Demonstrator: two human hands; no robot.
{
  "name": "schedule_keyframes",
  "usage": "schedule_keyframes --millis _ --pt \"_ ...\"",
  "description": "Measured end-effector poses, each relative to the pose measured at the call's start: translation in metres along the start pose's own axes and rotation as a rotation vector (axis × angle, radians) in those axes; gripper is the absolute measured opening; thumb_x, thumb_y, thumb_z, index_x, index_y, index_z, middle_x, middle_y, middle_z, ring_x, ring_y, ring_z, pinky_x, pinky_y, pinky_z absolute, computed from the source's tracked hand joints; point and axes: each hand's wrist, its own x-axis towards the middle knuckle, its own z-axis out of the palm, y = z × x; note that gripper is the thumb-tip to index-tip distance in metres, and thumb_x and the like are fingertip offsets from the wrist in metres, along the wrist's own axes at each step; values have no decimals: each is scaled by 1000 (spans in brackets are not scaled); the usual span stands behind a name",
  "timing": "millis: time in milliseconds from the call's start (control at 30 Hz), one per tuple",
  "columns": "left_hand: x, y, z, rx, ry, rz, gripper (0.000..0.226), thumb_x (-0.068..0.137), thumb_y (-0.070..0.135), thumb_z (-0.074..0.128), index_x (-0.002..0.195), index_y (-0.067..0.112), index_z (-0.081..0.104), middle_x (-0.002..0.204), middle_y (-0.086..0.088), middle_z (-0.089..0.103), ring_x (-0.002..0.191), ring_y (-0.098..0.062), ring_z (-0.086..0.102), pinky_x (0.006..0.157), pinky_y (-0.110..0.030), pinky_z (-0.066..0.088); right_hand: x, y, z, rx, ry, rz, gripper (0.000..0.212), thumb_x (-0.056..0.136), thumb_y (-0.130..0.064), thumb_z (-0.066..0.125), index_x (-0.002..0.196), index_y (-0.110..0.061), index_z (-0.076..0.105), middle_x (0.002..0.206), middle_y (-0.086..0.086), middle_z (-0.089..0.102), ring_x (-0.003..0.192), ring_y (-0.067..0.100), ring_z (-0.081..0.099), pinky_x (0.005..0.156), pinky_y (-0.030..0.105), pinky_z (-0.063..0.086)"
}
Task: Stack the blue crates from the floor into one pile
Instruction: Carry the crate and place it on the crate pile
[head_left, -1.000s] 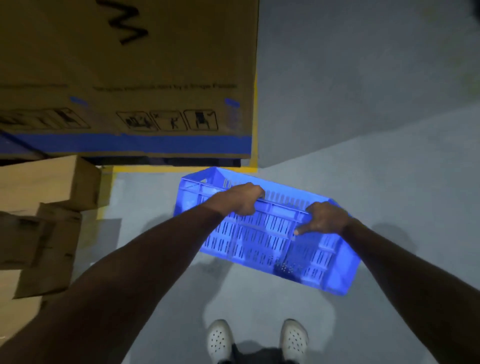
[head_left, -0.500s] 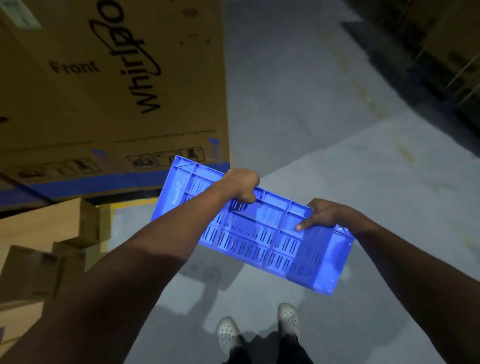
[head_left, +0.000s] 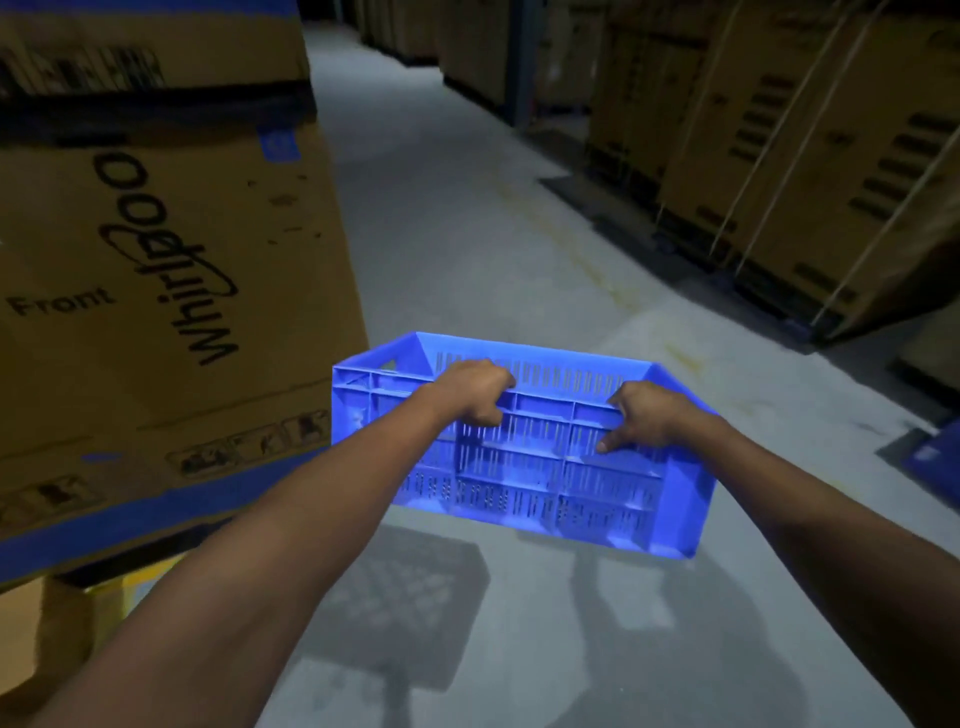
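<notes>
I hold one blue slotted plastic crate in the air in front of me, above the grey floor, its open top tipped away from me. My left hand grips the near long rim left of centre. My right hand grips the same rim to the right, fingers spread down the slotted wall. The corner of another blue object shows on the floor at the right edge; it is too cut off to identify.
A tall cardboard appliance carton stands close on my left, with smaller cartons low beside it. A row of strapped cartons lines the right side of the aisle. Grey concrete floor runs ahead between them.
The crate has risen from near the floor to chest height and levelled out. My view has swung up from my feet to the aisle ahead. Both hands keep their grip.
</notes>
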Motion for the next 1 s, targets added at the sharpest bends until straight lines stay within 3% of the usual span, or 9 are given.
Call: schedule_keyframes --millis 100,200,300,500,667,833,1000 --pt "26 29 -26 29 50 51 43 74 19 60 117 20 59 115 -12 65 109 -34 61 80 -38 49 -20 31 -22 -38 87 80 50 64 -58 81 71 -18 51 83 1 60 93 28 63 75 38 50" --pt "52 67 -50 65 105 104 35 72 17 59 107 20 61 109 -11 66 105 -34 62 74 -37 47 -41 70 -38 -56 206 142 50 66 -59 79 96 -24 62 107 4 66 105 29 61 82 40 48" --pt "78 111 -77 100 141 126 16 73 16 59 88 20 55 99 -11 65 98 -36 61 69 -36 42 -62 110 -56 -78 294 206 55 69 -58 78 109 -23 63 114 7 65 107 31 61 78 37 43" --pt "140 207 -134 103 149 179 13 77 15 60 75 16 47 85 -8 56 90 -34 60 64 -34 39 -106 206 -95 -166 452 295 47 74 -59 74 105 -25 64 106 6 67 101 31 63 78 38 47" --pt "192 272 -154 178 179 294 10 78 18 63 87 14 59 102 -13 65 98 -34 60 68 -35 44 -139 277 -106 -356 613 372 39 82 -60 63 105 -28 63 103 4 69 99 30 65 74 34 46" --pt "230 326 -170 235 294 379 16 76 21 64 91 15 64 100 -14 67 96 -37 63 68 -35 44 -165 326 -118 -441 711 447 32 86 -53 60 102 -25 62 99 1 71 91 30 68 68 33 46" --pt "278 361 -177 243 318 480 21 77 15 61 98 19 64 102 -11 68 100 -34 64 73 -36 48 -174 369 -116 -419 775 550 26 62 -33 85 68 -19 64 62 3 67 54 29 65 51 32 48"
